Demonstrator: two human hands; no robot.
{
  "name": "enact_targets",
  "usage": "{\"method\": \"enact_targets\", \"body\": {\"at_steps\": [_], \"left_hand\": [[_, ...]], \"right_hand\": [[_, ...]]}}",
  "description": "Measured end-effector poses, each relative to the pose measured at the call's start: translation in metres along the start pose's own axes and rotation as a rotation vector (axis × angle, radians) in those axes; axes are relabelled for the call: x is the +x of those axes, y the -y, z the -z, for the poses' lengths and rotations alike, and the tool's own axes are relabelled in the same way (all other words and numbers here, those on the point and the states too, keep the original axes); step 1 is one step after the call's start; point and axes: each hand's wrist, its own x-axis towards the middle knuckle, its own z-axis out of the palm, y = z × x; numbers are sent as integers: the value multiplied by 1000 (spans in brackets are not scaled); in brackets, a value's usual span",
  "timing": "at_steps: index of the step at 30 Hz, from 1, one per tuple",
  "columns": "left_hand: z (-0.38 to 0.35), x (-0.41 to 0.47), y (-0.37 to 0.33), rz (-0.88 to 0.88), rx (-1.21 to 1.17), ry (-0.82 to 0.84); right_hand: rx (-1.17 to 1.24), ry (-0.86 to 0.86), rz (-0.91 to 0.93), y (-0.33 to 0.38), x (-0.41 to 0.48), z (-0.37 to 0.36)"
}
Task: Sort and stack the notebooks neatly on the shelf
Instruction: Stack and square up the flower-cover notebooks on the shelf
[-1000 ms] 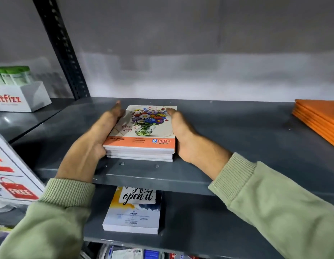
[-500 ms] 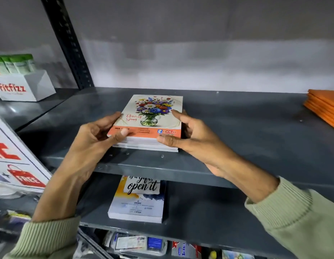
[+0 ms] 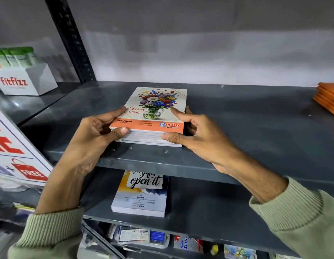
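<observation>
A stack of several notebooks (image 3: 155, 109), the top one with a flower-vase cover and an orange band, lies near the front edge of the grey metal shelf (image 3: 246, 124). My left hand (image 3: 95, 135) clasps the stack's near left corner, thumb on its front edge and fingers along its left side. My right hand (image 3: 196, 135) clasps the near right corner the same way, thumb on the front edge. On the shelf below lies a second stack of notebooks (image 3: 141, 195) with "open it" on the cover, partly hidden by the upper shelf's lip.
A pile of orange notebooks (image 3: 328, 100) sits at the shelf's far right. A white "fitfizz" box (image 3: 26, 81) with green tubes stands on the neighbouring shelf to the left, behind the dark upright post (image 3: 72, 42). A white sign (image 3: 15, 152) with "FREE" leans at left. Small packets (image 3: 155, 236) fill the bottom shelf.
My hands slid from flat along the stack's sides back to its near corners, thumbs now on the front edge. The stack lies much where it did.
</observation>
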Motion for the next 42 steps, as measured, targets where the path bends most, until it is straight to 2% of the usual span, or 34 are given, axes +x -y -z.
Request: {"method": "enact_targets", "body": {"at_steps": [5, 18, 25, 27, 30, 32, 34, 35, 38, 42], "left_hand": [[0, 0, -1, -7, -4, 19], [-3, -2, -3, -59, 140, -1], [-3, -2, 2, -98, 136, 21], [-2, -3, 3, -59, 33, 10], [-5, 5, -2, 83, -197, -170], [-10, 18, -11, 209, -266, -247], [-20, 28, -19, 284, -262, -240], [-25, 31, -22, 305, -257, -239], [-36, 33, -21, 326, -227, -237], [-38, 35, -18, 334, -230, -239]], "right_hand": [[-58, -45, 17, 0, -2, 1], [-8, -17, 25, 2, -5, 1], [23, -17, 13, 0, -4, 1], [62, -34, -5, 3, -2, -1], [153, -87, -93, 11, 9, -10], [354, -160, -247, 18, 22, -15], [593, -240, -413, 30, 33, -18], [625, -263, -443, 32, 38, -21], [514, -337, -420, 33, 44, -33], [532, -357, -407, 33, 48, -35]]}}
